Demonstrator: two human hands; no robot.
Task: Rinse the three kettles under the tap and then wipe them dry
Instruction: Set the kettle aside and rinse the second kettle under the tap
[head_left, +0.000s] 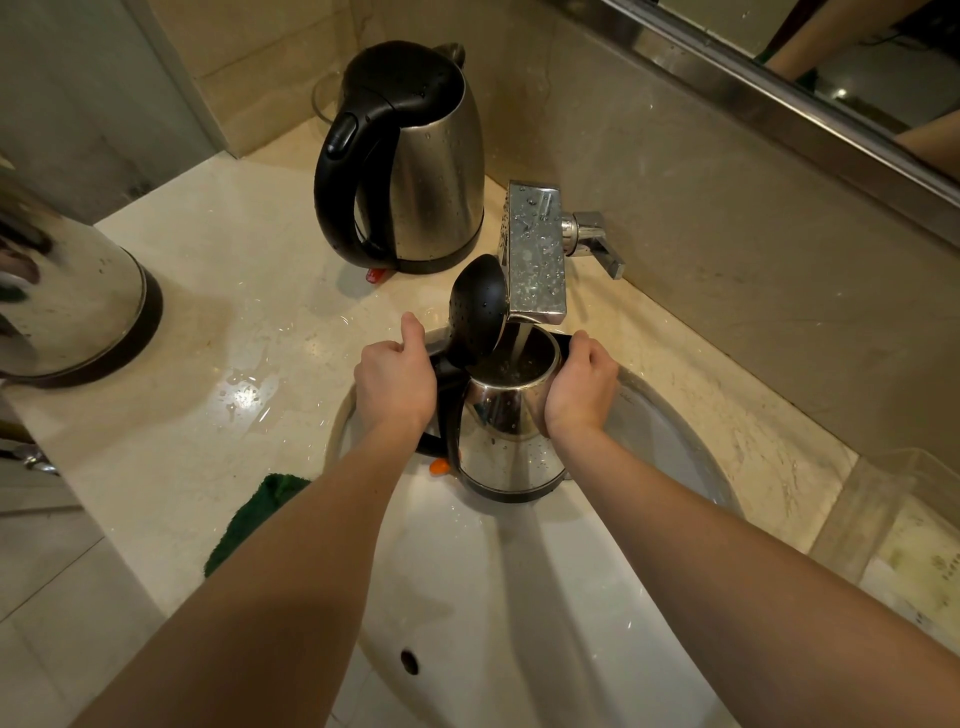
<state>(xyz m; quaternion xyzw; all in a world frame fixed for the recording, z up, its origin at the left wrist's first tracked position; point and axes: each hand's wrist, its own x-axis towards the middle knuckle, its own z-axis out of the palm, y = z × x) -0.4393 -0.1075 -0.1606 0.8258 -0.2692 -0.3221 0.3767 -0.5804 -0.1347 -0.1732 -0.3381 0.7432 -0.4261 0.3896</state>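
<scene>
- Pale marble worktop (218, 291) surrounds a white sink basin (519, 597) below a mirror. What is happening?
- A person holds a steel kettle (511, 431) upright over the basin. Its black lid (478, 312) is tipped open, and water from a square chrome tap (535, 249) runs into its mouth.
- How is it held?
- On the left hand (395, 384), the fingers curl round the black handle with the thumb on top. The right hand (579, 389) wraps the body by the spout, its fingers mostly hidden behind.
- And the others?
- A second kettle (436, 171) stands behind the tap, lid closed, beaded with drops. A third kettle (67, 296) stands at the left edge, partly out of view, also spotted.
- How far along?
- Both standing kettles look wet, so they are probably rinsed, with this one perhaps the last. A green cloth (260, 514) lies untouched at the worktop's front edge, so all the wiping seems left.
</scene>
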